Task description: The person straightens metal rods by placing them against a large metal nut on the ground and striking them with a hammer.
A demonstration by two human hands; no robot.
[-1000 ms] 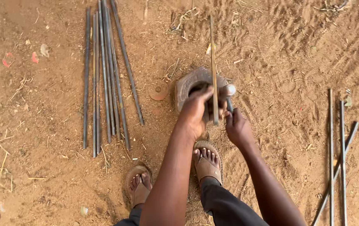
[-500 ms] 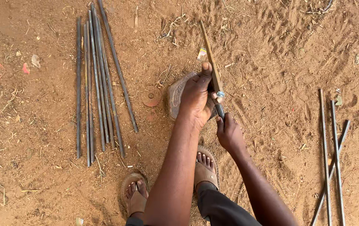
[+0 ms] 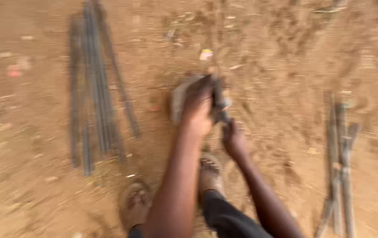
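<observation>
Since the earlier frame the rod (image 3: 219,99) is tilted lower, gripped by left hand (image 3: 198,108) and right hand (image 3: 234,141); slippage off the grey block (image 3: 179,98) is risked.

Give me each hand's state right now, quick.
Left hand: closed on the rod, over the grey block.
Right hand: closed low on the same rod; blur hides the exact grip.

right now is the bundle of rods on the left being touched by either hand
No, both the left hand and the right hand are at the grey block in the middle, well apart from the bundle of rods lying on the dirt.
</observation>
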